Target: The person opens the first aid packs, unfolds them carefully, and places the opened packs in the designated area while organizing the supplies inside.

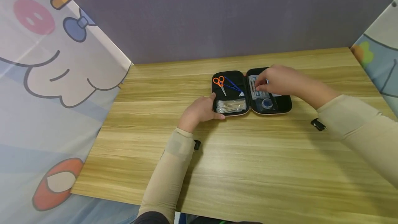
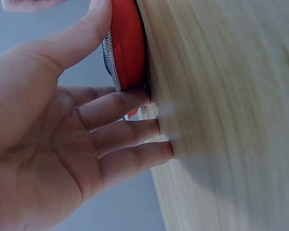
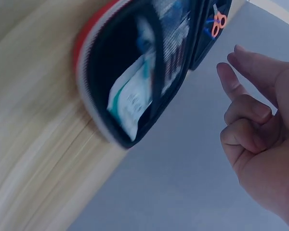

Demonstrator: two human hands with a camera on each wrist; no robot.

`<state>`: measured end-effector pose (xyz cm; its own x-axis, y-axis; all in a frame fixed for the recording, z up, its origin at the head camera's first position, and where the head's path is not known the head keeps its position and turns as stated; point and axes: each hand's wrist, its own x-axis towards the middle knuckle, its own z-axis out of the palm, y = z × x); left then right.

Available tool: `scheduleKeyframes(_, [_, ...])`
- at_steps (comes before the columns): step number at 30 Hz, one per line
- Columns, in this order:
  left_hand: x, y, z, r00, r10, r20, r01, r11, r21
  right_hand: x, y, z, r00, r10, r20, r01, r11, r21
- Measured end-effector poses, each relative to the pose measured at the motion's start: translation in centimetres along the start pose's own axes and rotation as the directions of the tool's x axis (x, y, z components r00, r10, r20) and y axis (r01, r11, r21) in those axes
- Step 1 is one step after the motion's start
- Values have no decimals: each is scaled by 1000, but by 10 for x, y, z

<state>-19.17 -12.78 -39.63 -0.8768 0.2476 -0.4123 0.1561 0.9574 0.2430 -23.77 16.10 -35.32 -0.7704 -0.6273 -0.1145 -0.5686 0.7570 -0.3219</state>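
An unzipped first-aid case [image 1: 234, 96] lies spread on the table, black inside, with a red shell visible in the left wrist view. My left hand [image 1: 200, 110] holds its near left corner, thumb along the front edge and fingers at the side. Orange-handled scissors [image 1: 220, 84], blue tweezers [image 1: 234, 86] and bagged cotton swabs [image 1: 231, 105] sit in the left half. Over the right half hovers my right hand [image 1: 278, 80], thumb and forefinger apart with nothing visible between them. Below it are clear-wrapped packets [image 1: 254, 92], a round bluish item [image 1: 267, 103] and a white-green packet [image 3: 132, 98].
The wood-grain table [image 1: 255, 168] meets a grey wall [image 1: 217, 16] at the back. Cartoon-printed fabric [image 1: 62, 120] hangs at the left and more at the right. Small black wrist-camera parts [image 1: 318, 124] stick out beside the sleeves.
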Motion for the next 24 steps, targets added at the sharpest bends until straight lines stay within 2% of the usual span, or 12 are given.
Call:
scheduleKeyframes(11, [-1,-1,-1,1000,-2,2,2,1000,-2,44,-30,7,995,83,52,-83,996,10])
scheduleKeyframes(17, [0,0,-1,1000,6,3,-6,1000,8,62,-35,19,991,126,35,-126,992,3])
scheduleKeyframes(24, [0,0,-1,1000,0,5,0,1000,7,74,-42,34,980,192,54,-190,981,-39])
